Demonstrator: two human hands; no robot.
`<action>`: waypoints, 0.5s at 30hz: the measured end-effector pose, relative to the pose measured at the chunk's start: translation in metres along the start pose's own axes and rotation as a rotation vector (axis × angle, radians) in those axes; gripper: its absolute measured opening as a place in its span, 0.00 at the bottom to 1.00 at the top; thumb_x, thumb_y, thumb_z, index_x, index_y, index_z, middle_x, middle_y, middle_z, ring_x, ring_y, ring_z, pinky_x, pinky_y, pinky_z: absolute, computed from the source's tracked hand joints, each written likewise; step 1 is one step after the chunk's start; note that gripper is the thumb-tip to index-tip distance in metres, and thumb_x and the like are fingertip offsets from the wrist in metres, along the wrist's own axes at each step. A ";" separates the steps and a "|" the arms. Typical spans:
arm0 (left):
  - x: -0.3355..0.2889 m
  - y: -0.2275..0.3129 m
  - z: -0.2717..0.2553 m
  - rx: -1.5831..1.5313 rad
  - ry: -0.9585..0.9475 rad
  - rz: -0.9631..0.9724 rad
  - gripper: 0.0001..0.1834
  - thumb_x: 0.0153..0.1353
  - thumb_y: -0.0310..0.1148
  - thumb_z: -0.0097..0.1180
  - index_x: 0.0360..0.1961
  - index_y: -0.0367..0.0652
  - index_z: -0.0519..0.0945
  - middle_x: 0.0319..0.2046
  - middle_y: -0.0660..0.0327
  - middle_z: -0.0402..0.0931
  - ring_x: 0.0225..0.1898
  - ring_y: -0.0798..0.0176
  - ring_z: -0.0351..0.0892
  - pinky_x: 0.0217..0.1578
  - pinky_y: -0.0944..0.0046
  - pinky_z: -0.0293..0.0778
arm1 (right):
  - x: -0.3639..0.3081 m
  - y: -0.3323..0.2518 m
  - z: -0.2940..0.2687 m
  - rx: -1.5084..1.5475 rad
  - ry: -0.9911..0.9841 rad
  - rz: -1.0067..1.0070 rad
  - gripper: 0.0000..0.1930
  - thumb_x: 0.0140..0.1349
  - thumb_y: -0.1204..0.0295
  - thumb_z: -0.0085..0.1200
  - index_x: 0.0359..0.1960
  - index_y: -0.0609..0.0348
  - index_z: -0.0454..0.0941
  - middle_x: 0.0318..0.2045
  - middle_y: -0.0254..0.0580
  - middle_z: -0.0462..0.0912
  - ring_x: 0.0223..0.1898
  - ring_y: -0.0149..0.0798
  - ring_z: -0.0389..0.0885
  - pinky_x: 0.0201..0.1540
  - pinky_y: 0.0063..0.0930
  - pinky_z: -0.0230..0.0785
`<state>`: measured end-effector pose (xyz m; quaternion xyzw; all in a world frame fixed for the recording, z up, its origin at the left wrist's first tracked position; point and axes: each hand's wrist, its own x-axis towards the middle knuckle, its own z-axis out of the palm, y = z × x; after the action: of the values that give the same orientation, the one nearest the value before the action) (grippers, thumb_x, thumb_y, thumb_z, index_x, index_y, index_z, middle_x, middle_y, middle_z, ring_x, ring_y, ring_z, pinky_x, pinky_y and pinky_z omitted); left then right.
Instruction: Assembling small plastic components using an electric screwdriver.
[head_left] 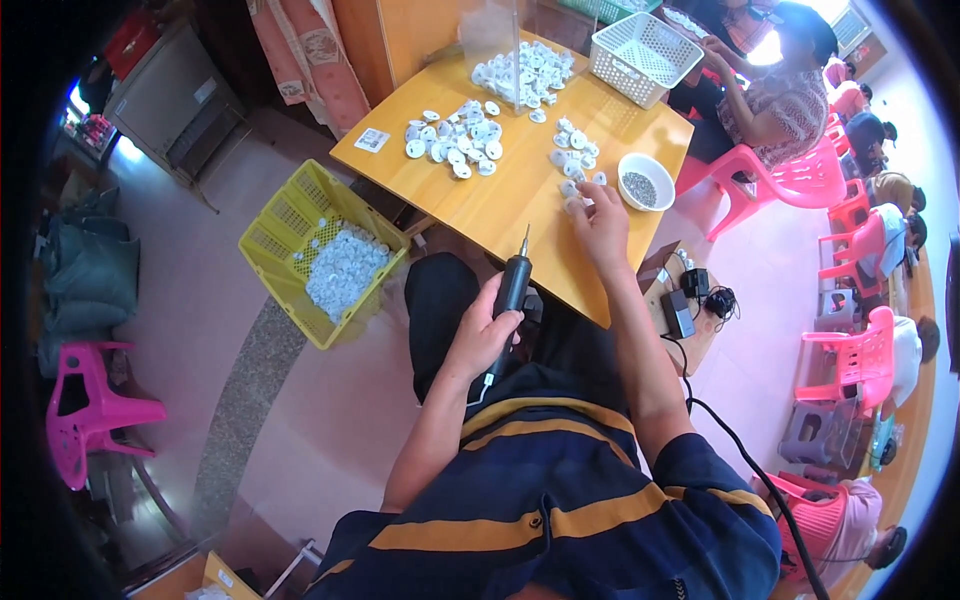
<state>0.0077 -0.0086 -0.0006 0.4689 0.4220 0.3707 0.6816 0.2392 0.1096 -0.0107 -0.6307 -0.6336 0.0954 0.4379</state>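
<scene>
1. The left hand [483, 335] is closed around one black electric screwdriver [514, 283]; its thin bit points away from the person, near the front edge of the table [490, 205].
2. The right hand [604, 228] is above the right part of the same table, with bent fingers, at the near end of a small group [573, 150] of white pieces. I cannot tell whether it grasps one piece or only touches it.
3. The white pieces lie on the table in three groups: this small one, one middle group [455, 140] to the left, and one larger heap [520, 75] at the back. They overlap, so I cannot count them exactly.
4. One white bowl [649, 162], just beside the right hand, contains many tiny grey parts.
5. One white basket [618, 77] with holes stands at the far right corner.
6. On the floor, left of the table, one yellow crate [287, 215] holds many more pieces.
</scene>
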 end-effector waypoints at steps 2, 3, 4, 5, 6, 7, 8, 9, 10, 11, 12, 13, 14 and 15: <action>0.002 -0.003 0.001 -0.009 0.008 0.010 0.33 0.63 0.26 0.51 0.71 0.42 0.62 0.36 0.61 0.76 0.28 0.70 0.77 0.31 0.68 0.76 | 0.000 0.009 0.003 -0.080 -0.001 -0.075 0.11 0.61 0.75 0.61 0.45 0.59 0.81 0.38 0.46 0.82 0.33 0.42 0.83 0.37 0.32 0.75; 0.002 -0.004 0.002 -0.017 0.017 0.016 0.32 0.62 0.25 0.52 0.70 0.42 0.64 0.35 0.63 0.75 0.27 0.70 0.76 0.31 0.68 0.77 | 0.000 0.014 0.005 -0.160 -0.003 -0.147 0.11 0.60 0.76 0.61 0.45 0.58 0.82 0.38 0.48 0.81 0.34 0.46 0.83 0.38 0.35 0.75; 0.002 -0.003 0.002 -0.017 0.018 0.017 0.32 0.62 0.25 0.52 0.70 0.42 0.64 0.35 0.63 0.75 0.27 0.70 0.76 0.31 0.68 0.77 | -0.001 0.016 0.006 -0.159 -0.003 -0.148 0.11 0.60 0.76 0.61 0.45 0.58 0.82 0.38 0.48 0.81 0.34 0.46 0.83 0.38 0.35 0.75; 0.002 -0.002 0.003 -0.014 0.018 0.012 0.32 0.63 0.25 0.52 0.70 0.42 0.63 0.35 0.63 0.75 0.27 0.70 0.77 0.31 0.68 0.77 | -0.001 0.018 0.008 -0.162 -0.006 -0.158 0.11 0.60 0.76 0.61 0.45 0.58 0.81 0.39 0.49 0.81 0.36 0.49 0.83 0.39 0.37 0.75; 0.002 -0.001 0.003 -0.011 0.018 0.007 0.32 0.63 0.26 0.52 0.70 0.42 0.63 0.34 0.63 0.75 0.27 0.70 0.77 0.31 0.68 0.77 | -0.002 0.021 0.009 -0.165 -0.009 -0.167 0.11 0.59 0.76 0.61 0.44 0.57 0.80 0.40 0.50 0.81 0.37 0.52 0.82 0.40 0.39 0.75; 0.001 -0.002 0.003 -0.012 0.022 0.007 0.32 0.63 0.26 0.52 0.70 0.42 0.63 0.34 0.63 0.75 0.27 0.70 0.77 0.31 0.68 0.77 | -0.002 0.017 0.009 -0.163 -0.012 -0.169 0.11 0.59 0.76 0.61 0.44 0.57 0.80 0.40 0.50 0.81 0.37 0.52 0.82 0.40 0.39 0.75; 0.001 -0.003 0.002 -0.009 0.021 0.012 0.32 0.63 0.26 0.51 0.70 0.42 0.63 0.34 0.63 0.75 0.27 0.70 0.77 0.31 0.68 0.76 | -0.003 0.013 0.008 -0.132 -0.028 -0.127 0.11 0.60 0.76 0.61 0.44 0.57 0.80 0.39 0.49 0.81 0.37 0.50 0.83 0.41 0.38 0.76; 0.001 -0.004 0.001 -0.006 0.021 0.016 0.32 0.63 0.26 0.51 0.70 0.42 0.63 0.34 0.63 0.75 0.27 0.70 0.77 0.30 0.68 0.76 | -0.005 0.009 0.008 -0.101 -0.044 -0.085 0.10 0.62 0.76 0.60 0.45 0.58 0.79 0.38 0.48 0.81 0.38 0.48 0.83 0.42 0.37 0.76; 0.001 -0.005 0.001 -0.007 0.022 0.016 0.32 0.63 0.26 0.51 0.70 0.42 0.63 0.34 0.63 0.75 0.27 0.70 0.77 0.30 0.68 0.76 | -0.007 0.009 0.009 -0.101 -0.045 -0.086 0.10 0.62 0.76 0.60 0.45 0.58 0.79 0.38 0.48 0.81 0.38 0.48 0.83 0.42 0.37 0.76; 0.001 -0.005 0.001 -0.015 0.011 0.019 0.32 0.63 0.26 0.51 0.70 0.42 0.64 0.34 0.63 0.74 0.27 0.70 0.77 0.30 0.68 0.76 | -0.010 0.008 0.010 0.094 -0.066 0.030 0.09 0.63 0.75 0.60 0.45 0.57 0.78 0.34 0.43 0.80 0.35 0.40 0.81 0.40 0.31 0.74; 0.001 -0.006 0.001 -0.023 0.001 0.023 0.32 0.63 0.26 0.52 0.70 0.42 0.64 0.33 0.63 0.74 0.27 0.70 0.77 0.30 0.68 0.76 | -0.013 0.007 0.011 0.290 -0.087 0.147 0.08 0.65 0.75 0.59 0.45 0.57 0.78 0.31 0.37 0.79 0.33 0.32 0.79 0.38 0.26 0.72; 0.001 -0.004 0.002 -0.024 0.000 0.022 0.32 0.63 0.26 0.52 0.70 0.42 0.64 0.33 0.63 0.74 0.27 0.70 0.77 0.30 0.68 0.76 | -0.016 0.010 0.014 0.289 -0.086 0.149 0.08 0.65 0.75 0.59 0.45 0.57 0.78 0.31 0.37 0.79 0.33 0.32 0.79 0.38 0.26 0.72; 0.000 -0.001 0.002 -0.025 -0.017 0.006 0.33 0.63 0.26 0.51 0.70 0.41 0.62 0.36 0.61 0.75 0.28 0.70 0.77 0.32 0.68 0.76 | -0.020 0.013 0.017 0.420 -0.110 0.179 0.08 0.66 0.74 0.59 0.46 0.57 0.78 0.29 0.31 0.77 0.32 0.26 0.75 0.37 0.21 0.70; 0.000 0.001 0.002 -0.026 -0.034 -0.010 0.33 0.63 0.27 0.51 0.71 0.41 0.61 0.38 0.59 0.75 0.29 0.70 0.77 0.33 0.69 0.76 | -0.023 0.015 0.020 0.551 -0.134 0.208 0.08 0.68 0.73 0.58 0.46 0.58 0.79 0.28 0.26 0.75 0.32 0.20 0.71 0.35 0.17 0.67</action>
<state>0.0099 -0.0090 0.0005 0.4642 0.4079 0.3645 0.6966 0.2328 0.1003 -0.0429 -0.5421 -0.5431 0.3494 0.5377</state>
